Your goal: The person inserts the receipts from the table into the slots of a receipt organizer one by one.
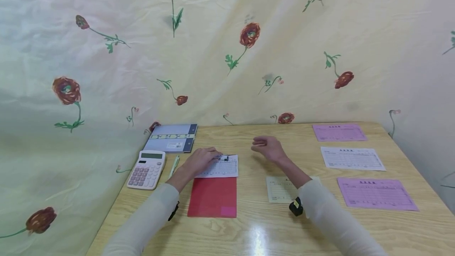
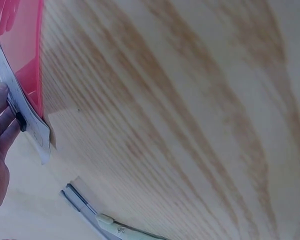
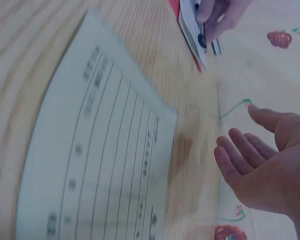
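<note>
My left hand [image 1: 202, 160] is at the top edge of a red file folder [image 1: 212, 196], its thumb and fingers pinching the metal clip [image 2: 12, 102] there. Beneath that clip lies a white printed form [image 1: 227, 168], which covers the folder's upper part. My right hand [image 1: 268, 148] hovers over the table to the right of the folder. Its fingers [image 3: 235, 155] are loosely bent, and the palm holds nothing in the right wrist view. Nearer to me, below the right forearm, lies a pale yellow-green form [image 1: 279, 191], partly hidden by the arm.
On the left are a calculator [image 1: 146, 170], a light green pen [image 1: 174, 166] and a blue-grey notebook [image 1: 170, 138]. To the right lie a far pink form [image 1: 339, 132], a white form [image 1: 352, 158] and a near pink form [image 1: 376, 194]. A flowered cloth [image 1: 213, 50] hangs behind the table.
</note>
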Demonstrator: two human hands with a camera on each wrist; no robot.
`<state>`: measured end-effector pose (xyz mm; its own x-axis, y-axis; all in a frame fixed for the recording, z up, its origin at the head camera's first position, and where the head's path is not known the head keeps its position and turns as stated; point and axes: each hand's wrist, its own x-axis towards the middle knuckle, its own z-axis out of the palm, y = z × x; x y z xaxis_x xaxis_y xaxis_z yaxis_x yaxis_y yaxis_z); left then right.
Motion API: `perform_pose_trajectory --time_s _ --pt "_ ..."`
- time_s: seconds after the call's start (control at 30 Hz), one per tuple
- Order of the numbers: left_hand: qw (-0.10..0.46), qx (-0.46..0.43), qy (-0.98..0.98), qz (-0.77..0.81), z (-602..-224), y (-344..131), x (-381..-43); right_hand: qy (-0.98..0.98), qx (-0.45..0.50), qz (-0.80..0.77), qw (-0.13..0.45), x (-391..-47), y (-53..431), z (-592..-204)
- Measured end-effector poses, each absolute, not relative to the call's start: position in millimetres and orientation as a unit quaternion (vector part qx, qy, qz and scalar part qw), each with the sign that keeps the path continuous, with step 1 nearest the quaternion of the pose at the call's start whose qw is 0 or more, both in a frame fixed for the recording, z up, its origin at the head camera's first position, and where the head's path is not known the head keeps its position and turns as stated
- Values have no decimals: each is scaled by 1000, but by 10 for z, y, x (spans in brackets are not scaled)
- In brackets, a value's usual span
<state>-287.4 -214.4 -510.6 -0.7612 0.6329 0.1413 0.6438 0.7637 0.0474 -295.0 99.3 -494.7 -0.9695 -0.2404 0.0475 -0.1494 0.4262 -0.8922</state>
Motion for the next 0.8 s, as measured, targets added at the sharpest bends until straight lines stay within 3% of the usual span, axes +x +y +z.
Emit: perform_pose_trajectory --time_s 0.23,0.47,0.8 --pt "57 -335 -939 -58 -5112 -2145 -2875 834 -173 -521 59 -2955 1319 -4912" --pt "52 -328 -941 -61 -5106 -2125 -2860 844 -227 -484 38 -2943 1718 -4871" --pt "52 -326 -942 -60 -5106 -2121 -2847 868 -256 -424 26 -2639 2218 -4823"
